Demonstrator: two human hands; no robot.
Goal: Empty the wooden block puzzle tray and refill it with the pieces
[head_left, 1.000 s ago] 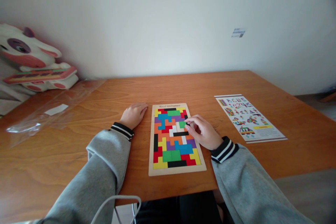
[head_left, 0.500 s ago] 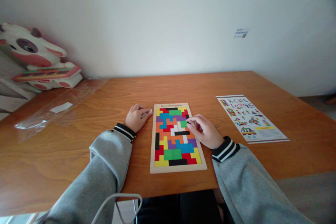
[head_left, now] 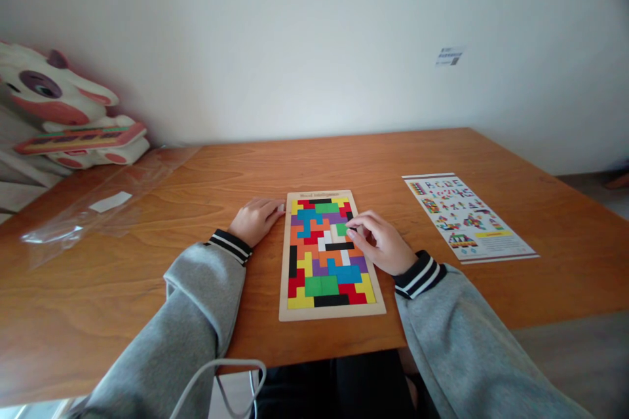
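Note:
A wooden block puzzle board (head_left: 332, 315) lies flat on the table, filled with coloured blocks apart from a small bare patch in its upper right part. My right hand (head_left: 386, 242) reaches over the board's right edge, thumb and forefinger pinched at the right side of a green block (head_left: 341, 229); the fingers partly cover it. Beside the board's upper left edge, my left hand (head_left: 253, 220) rests on the table with a small white block (head_left: 281, 208) between its fingertips. A black block (head_left: 339, 246) lies just below the green one.
To the right lies a printed pattern sheet (head_left: 472, 222). A clear plastic bag (head_left: 147, 190) is spread at the left, near a cow-shaped toy keyboard (head_left: 83, 111). A white cable (head_left: 216, 363) loops at the table's front edge (head_left: 314, 359).
The whole view has shifted slightly. My left fingers have flattened a little around the white block. My right hand stays at the green block, almost unmoved.

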